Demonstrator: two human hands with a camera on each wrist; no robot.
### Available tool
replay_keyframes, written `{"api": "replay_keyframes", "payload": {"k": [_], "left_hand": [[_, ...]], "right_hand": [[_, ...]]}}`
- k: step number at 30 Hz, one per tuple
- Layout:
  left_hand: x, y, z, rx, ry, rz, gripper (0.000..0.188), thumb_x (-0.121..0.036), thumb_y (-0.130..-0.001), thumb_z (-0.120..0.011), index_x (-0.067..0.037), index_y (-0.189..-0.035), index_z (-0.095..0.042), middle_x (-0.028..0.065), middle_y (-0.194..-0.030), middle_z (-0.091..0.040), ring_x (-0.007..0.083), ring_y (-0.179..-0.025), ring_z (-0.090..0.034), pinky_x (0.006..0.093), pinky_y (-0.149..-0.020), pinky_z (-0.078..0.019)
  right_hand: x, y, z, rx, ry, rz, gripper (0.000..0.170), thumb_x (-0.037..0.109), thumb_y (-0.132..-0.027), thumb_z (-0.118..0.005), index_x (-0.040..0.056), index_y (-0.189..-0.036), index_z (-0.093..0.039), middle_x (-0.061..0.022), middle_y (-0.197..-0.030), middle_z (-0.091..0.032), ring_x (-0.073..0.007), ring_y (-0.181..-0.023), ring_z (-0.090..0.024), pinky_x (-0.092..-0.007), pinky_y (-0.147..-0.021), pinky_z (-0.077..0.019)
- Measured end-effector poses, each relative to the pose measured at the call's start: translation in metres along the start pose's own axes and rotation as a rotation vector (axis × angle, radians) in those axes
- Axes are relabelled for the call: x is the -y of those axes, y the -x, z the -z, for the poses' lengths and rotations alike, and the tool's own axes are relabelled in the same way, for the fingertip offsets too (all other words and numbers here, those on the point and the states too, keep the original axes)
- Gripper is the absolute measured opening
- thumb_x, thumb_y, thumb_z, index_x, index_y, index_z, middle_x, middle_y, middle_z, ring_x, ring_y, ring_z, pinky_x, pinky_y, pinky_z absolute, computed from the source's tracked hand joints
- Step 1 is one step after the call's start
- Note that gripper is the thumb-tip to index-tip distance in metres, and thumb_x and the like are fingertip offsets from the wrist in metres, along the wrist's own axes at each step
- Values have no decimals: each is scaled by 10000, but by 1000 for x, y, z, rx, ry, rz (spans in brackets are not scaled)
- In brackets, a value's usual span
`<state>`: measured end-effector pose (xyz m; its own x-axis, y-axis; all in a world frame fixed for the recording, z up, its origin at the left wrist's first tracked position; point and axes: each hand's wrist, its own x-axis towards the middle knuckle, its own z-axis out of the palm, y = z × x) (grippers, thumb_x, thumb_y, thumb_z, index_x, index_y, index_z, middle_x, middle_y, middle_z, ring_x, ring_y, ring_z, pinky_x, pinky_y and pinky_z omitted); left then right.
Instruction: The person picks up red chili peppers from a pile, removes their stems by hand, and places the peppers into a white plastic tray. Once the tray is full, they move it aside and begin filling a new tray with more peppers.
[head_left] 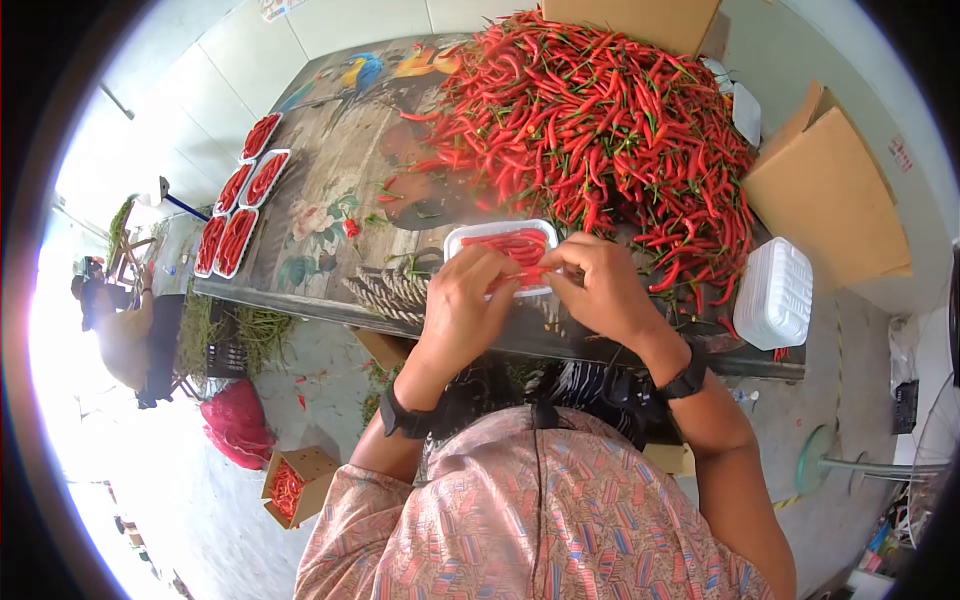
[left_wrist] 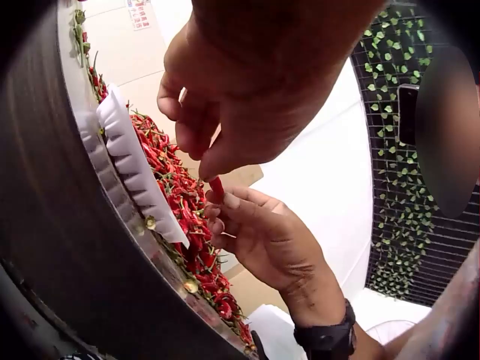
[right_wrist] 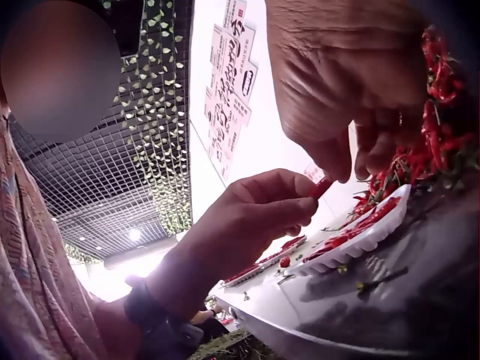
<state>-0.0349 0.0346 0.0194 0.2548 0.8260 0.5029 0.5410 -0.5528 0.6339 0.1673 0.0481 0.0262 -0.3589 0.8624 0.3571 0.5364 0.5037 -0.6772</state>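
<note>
A red chili pepper point(left_wrist: 217, 189) spans the gap between my two hands, above a white tray point(head_left: 500, 229). My left hand point(head_left: 465, 295) pinches one end of it between thumb and fingertips. The other end is pinched by my right hand point(head_left: 605, 285), as the right wrist view shows with the same chili point(right_wrist: 321, 187). Both hands are over the tray's near edge in the head view. Several red chilies point(head_left: 515, 243) lie side by side in this tray. Just behind it, a big heap of red chilies with green stems point(head_left: 600, 120) covers the table's far right.
Filled chili trays point(head_left: 237, 240) line the table's left edge. A stack of white trays point(head_left: 775, 292) stands at the right front corner, near an open cardboard box point(head_left: 830, 190). Braided rope point(head_left: 385, 293) lies left of the work tray. On the floor is a box of chilies point(head_left: 288, 488).
</note>
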Motion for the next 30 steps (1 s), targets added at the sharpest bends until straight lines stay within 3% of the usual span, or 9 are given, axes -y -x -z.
{"api": "replay_keyframes", "payload": {"k": [1,3,10,12,25,27,30], "left_hand": [[3,-3,-1,4,-1,-2,103,-33,-797,-689,-38,-892,-650,121,-824,-623,322,-775,-633,407,-690,-502],[8,-7,-4,-32,-136,-67,143,-19,-787,-730,-33,-918,-675,131,-907,-653,310,-838,-655,383,-734,-516],[20,-3,-7,-37,-96,29,130,-37,-787,-689,-43,-916,-690,131,-905,-634,342,-883,-624,428,-792,-498],[21,-4,-9,-34,-99,4,129,-44,-788,-696,-45,-917,-701,127,-893,-634,340,-877,-623,430,-787,-496],[18,-7,-22,77,-149,-43,149,-27,-792,-703,-39,-939,-728,111,-908,-663,316,-882,-647,419,-782,-506],[15,-7,-21,87,-156,-41,152,-31,-798,-702,-36,-948,-727,119,-919,-661,319,-894,-645,422,-791,-506],[12,-6,-16,59,-151,-49,160,-34,-806,-702,-30,-964,-722,132,-928,-656,322,-896,-642,412,-795,-507]], "right_hand": [[-4,-4,-1,-4,-2,-3,127,40,-808,-738,10,-930,-720,-80,-830,-668,-162,-686,-651,-277,-625,-494],[-13,-9,-1,-54,71,79,142,42,-779,-747,30,-920,-739,-109,-833,-661,-237,-727,-657,-316,-664,-506],[-33,-10,-14,-54,118,21,129,89,-775,-766,49,-896,-754,-108,-867,-669,-270,-831,-659,-358,-740,-517],[-35,-10,-17,-77,75,32,105,117,-751,-750,70,-844,-739,-124,-819,-646,-320,-816,-636,-422,-734,-504],[-39,-8,-17,-105,85,71,69,64,-736,-711,64,-805,-720,-134,-809,-640,-338,-803,-624,-438,-735,-493],[-37,-6,-14,-71,131,58,121,22,-769,-729,56,-885,-742,-115,-839,-648,-287,-830,-647,-375,-741,-508],[-24,4,5,-117,137,21,110,27,-781,-724,43,-890,-729,-116,-830,-646,-285,-805,-647,-365,-713,-503]]}}
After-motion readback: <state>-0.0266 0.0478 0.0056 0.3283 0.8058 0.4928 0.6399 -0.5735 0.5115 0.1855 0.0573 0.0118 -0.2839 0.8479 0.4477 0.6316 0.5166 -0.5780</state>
